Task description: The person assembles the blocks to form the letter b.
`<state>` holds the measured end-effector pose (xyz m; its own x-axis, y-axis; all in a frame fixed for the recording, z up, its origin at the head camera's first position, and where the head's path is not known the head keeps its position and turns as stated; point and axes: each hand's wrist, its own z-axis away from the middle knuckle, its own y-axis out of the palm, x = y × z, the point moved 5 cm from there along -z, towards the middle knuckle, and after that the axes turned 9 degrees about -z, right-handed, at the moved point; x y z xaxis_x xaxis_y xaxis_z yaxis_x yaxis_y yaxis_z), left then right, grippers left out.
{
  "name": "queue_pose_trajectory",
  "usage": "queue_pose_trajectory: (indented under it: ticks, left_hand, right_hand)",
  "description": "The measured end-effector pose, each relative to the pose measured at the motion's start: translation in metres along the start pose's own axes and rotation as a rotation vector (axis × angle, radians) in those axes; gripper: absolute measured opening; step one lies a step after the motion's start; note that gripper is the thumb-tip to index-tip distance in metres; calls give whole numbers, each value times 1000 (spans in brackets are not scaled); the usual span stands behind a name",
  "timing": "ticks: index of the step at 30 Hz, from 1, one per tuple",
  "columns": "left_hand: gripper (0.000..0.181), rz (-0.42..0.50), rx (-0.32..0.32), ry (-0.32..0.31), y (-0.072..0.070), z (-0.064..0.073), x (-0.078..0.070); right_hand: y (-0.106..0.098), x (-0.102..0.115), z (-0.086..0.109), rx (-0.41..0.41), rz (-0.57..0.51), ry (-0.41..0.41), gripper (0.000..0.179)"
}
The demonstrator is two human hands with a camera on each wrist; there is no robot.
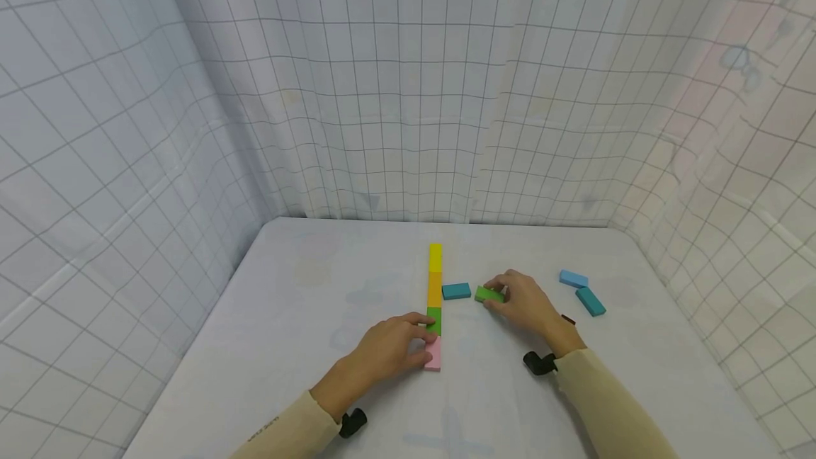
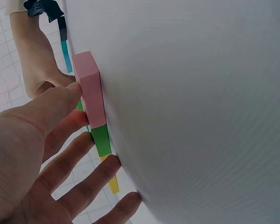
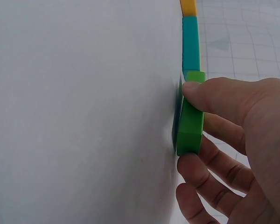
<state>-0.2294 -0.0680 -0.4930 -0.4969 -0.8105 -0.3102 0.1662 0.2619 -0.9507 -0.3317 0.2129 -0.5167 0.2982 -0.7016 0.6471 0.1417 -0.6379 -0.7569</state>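
Note:
A straight row of blocks runs away from me in the head view: pink [image 1: 434, 358], green [image 1: 434, 314], orange [image 1: 435, 289] and yellow [image 1: 435, 257]. My left hand [image 1: 385, 351] lies at the near end, its spread, relaxed fingertips touching the pink and green blocks. Sticking out to the right from the orange block is a teal block [image 1: 456, 292]. Between thumb and fingers, my right hand [image 1: 525, 303] pinches another green block [image 3: 191, 126], slightly tilted, close to the teal one's right end.
Farther right lie a light blue block [image 1: 574, 279] and a second teal block [image 1: 590, 302]. A dark red block [image 1: 568, 319] is partly hidden behind my right wrist. White gridded curtains [image 1: 408, 126] surround the white table [image 1: 287, 317] at the back and sides.

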Motion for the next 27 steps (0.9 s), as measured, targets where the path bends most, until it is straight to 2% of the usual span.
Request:
queue_pose_trajectory:
  ticks: [27]
  left_hand:
    - [33,14,10,-7,4,-1,2]
  right_hand:
    - [3,5,-5,11,-22,-16,31]
